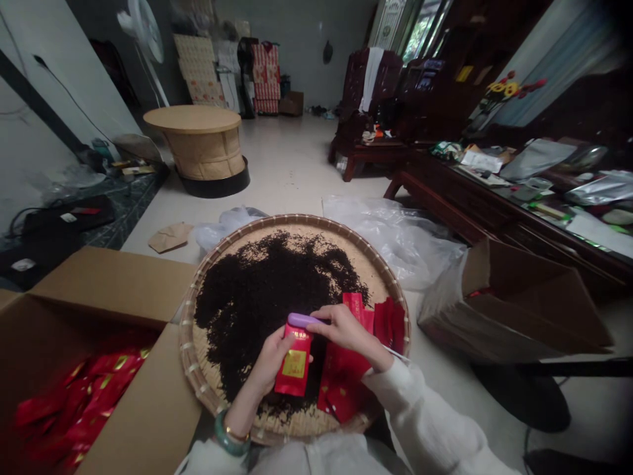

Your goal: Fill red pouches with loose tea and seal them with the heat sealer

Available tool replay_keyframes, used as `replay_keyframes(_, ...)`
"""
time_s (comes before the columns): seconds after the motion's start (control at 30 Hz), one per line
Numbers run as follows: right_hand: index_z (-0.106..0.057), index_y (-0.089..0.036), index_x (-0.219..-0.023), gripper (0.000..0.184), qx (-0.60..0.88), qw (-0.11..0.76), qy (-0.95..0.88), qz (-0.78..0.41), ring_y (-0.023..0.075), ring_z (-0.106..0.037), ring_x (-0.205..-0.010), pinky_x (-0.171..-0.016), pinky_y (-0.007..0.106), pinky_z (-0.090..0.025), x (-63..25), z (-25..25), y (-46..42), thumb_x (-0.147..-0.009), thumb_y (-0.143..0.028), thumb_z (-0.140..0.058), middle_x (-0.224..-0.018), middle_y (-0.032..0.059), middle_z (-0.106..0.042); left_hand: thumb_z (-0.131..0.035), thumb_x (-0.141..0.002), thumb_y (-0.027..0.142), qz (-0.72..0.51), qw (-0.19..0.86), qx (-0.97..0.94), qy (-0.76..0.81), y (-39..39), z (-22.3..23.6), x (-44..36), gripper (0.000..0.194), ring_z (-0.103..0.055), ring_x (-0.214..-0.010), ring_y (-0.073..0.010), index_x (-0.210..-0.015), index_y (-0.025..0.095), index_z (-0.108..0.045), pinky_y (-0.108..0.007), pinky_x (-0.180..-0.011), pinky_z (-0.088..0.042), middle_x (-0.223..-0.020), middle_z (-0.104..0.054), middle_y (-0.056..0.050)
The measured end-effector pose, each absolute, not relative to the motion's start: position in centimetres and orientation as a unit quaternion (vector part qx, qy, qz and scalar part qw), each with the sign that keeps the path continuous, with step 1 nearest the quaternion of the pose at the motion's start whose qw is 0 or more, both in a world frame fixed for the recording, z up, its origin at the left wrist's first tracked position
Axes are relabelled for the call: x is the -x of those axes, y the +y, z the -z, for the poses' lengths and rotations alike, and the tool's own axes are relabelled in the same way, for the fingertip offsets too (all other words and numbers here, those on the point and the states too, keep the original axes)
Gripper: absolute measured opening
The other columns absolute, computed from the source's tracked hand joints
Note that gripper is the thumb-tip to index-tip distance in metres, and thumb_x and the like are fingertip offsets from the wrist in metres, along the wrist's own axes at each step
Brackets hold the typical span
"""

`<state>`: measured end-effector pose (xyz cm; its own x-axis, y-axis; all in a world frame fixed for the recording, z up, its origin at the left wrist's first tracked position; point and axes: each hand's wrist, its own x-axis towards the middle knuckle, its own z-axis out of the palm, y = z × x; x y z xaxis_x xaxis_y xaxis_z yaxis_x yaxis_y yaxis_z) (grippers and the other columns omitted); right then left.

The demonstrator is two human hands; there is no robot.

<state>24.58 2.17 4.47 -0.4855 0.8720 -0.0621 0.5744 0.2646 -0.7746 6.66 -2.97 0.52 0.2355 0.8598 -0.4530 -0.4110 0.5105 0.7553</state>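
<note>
My left hand (270, 361) is shut on a red foil packet (293, 361) with a gold label, holding it upright over the tray. My right hand (346, 330) grips a small purple handheld bag sealer (301, 320), which is pressed across the packet's top edge. Below them lies a wide woven bamboo tray (297, 223) holding a spread of loose black tea (257, 303). Several more red packets (343, 382) lie on the tray under my right hand, partly hidden by it.
An open cardboard box (113, 284) full of red packets stands at the left, and another cardboard box (514, 310) lies on the right. Plastic bags (390, 237) sit behind the tray. A cluttered dark wooden table (494, 198) runs along the right.
</note>
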Motion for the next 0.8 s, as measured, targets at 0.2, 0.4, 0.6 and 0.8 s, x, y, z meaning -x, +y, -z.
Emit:
replay_keyframes(0.2, -0.074, -0.015, -0.092, 0.031, 0.474, 0.213, -0.748, -0.413, 0.0162, -0.059, -0.069, -0.059, 0.023, -0.037, -24.29, -4.60, 2.21, -0.087, -0.041, -0.058, -0.081, 0.0038, -0.071, -0.052, -0.084, 0.058, -0.408, 0.769, -0.196, 0.452, -3.16, -0.43, -6.81, 0.053, -0.067, -0.050, -0.0198, -0.093, 0.007, -0.064, -0.032, -0.048, -0.056, -0.079, -0.075, -0.016)
replay_keyframes(0.4, -0.074, -0.016, -0.088, 0.030, 0.463, 0.205, -0.767, -0.393, 0.0145, -0.058, -0.068, -0.058, 0.022, -0.036, -23.71, -4.77, 2.44, -0.088, -0.041, -0.057, -0.076, 0.0022, -0.069, -0.056, -0.082, 0.057, -0.411, 0.770, -0.205, 0.442, -3.25, -0.41, -6.91, 0.048, -0.066, -0.050, -0.0202, -0.092, 0.010, -0.061, -0.031, -0.046, -0.056, -0.074, -0.075, -0.014)
replay_keyframes(0.6, -0.074, -0.016, -0.090, 0.027, 0.457, 0.208, -0.779, -0.377, 0.0148, -0.059, -0.068, -0.059, 0.023, -0.036, -23.71, -5.06, 2.45, -0.088, -0.038, -0.058, -0.078, 0.0030, -0.069, -0.057, -0.080, 0.058, -0.418, 0.765, -0.215, 0.440, -3.21, -0.28, -6.90, 0.049, -0.067, -0.052, -0.0208, -0.091, 0.010, -0.061, -0.033, -0.047, -0.056, -0.075, -0.075, -0.013)
replay_keyframes(0.8, -0.074, -0.017, -0.091, 0.030, 0.459, 0.219, -0.768, -0.390, 0.0150, -0.059, -0.070, -0.060, 0.023, -0.037, -23.89, -4.75, 2.43, -0.088, -0.041, -0.058, -0.080, 0.0031, -0.070, -0.057, -0.079, 0.060, -0.420, 0.757, -0.227, 0.445, -3.24, -0.28, -7.06, 0.051, -0.067, -0.053, -0.0216, -0.092, 0.010, -0.061, -0.033, -0.047, -0.055, -0.076, -0.075, -0.014)
